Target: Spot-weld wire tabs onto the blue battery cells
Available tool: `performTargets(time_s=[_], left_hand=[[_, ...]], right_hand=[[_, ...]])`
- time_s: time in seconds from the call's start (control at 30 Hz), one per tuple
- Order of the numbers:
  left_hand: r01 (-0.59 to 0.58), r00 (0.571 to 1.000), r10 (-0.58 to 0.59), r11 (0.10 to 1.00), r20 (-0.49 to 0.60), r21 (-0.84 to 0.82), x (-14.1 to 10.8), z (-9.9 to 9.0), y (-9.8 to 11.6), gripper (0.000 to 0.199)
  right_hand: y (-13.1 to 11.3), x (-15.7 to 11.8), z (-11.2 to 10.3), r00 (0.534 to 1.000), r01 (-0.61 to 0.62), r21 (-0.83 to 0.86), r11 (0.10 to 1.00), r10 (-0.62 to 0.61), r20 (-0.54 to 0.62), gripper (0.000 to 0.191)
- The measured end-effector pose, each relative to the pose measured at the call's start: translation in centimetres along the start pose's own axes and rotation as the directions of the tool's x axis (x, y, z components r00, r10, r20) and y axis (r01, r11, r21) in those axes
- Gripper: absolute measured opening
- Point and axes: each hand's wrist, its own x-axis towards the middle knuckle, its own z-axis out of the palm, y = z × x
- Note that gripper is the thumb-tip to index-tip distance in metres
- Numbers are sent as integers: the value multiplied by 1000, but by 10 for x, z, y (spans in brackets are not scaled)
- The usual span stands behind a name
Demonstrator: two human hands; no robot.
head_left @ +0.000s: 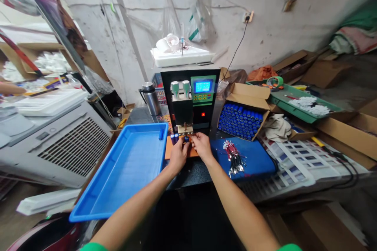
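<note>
Below the electrodes of a black spot welder (182, 113), both hands meet over an orange board (168, 153). My left hand (179, 155) is closed round a blue cylindrical battery cell (186, 139) held under the electrode tips. Close by on the right, my right hand (202, 146) has its fingers pinched together at the cell; what lies between them is too small to make out. Two more blue cells (174, 138) stand upright just left of the electrodes. Red-and-black wire leads with white connectors (234, 157) lie bundled on a blue mat (259, 159) to the right.
At left sits a blue tray (123, 168) with one cell (161, 134) in its far corner. A steel flask (151, 100) stands behind it. An open cardboard box of blue cells (240, 119) and a green tray (306, 100) with white parts are at right.
</note>
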Motion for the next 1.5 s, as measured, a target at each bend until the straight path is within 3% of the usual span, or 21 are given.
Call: performTargets(time_s=[0.33,1.5], left_hand=[[5,1000,-5,998,2,-56,0,1,-5,30],[-5,1000,4,995,-3,-102,1,2,0,31]], right_hand=[[13,9,1,999,33,-163,986,-31,16,27],[14,9,0,999,33,-173,984,-31,13,24]])
